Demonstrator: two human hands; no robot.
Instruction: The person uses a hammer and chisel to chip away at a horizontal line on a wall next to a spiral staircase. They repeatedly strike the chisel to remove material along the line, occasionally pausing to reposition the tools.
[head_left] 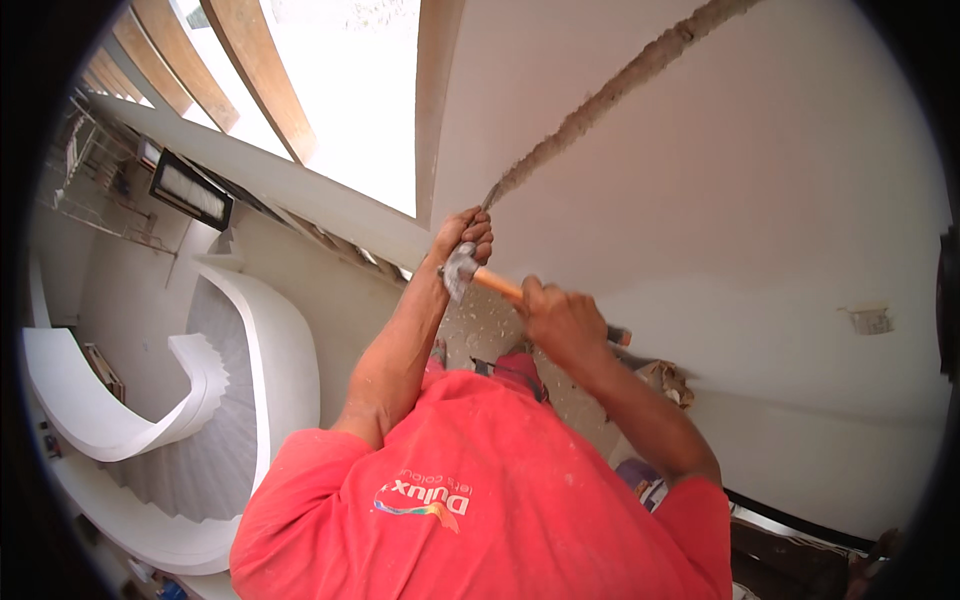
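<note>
With the left hand (pixel 463 236) gripping the chisel (pixel 489 196) at the wall groove (pixel 600 100), the right hand (pixel 560 320), clenched on the hammer (pixel 480 277), should probably strike squarely.

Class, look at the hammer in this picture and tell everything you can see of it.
The hammer has a grey metal head, dusty and pale, and a light wooden handle with a dark end that sticks out past the right hand. That hand grips the handle around its middle. The hammer lies roughly level, tilted slightly down toward the handle end, head to the left. Its head is at the left hand, which is closed on a thin metal chisel set at the lower end of a rough groove in the white wall.
</note>
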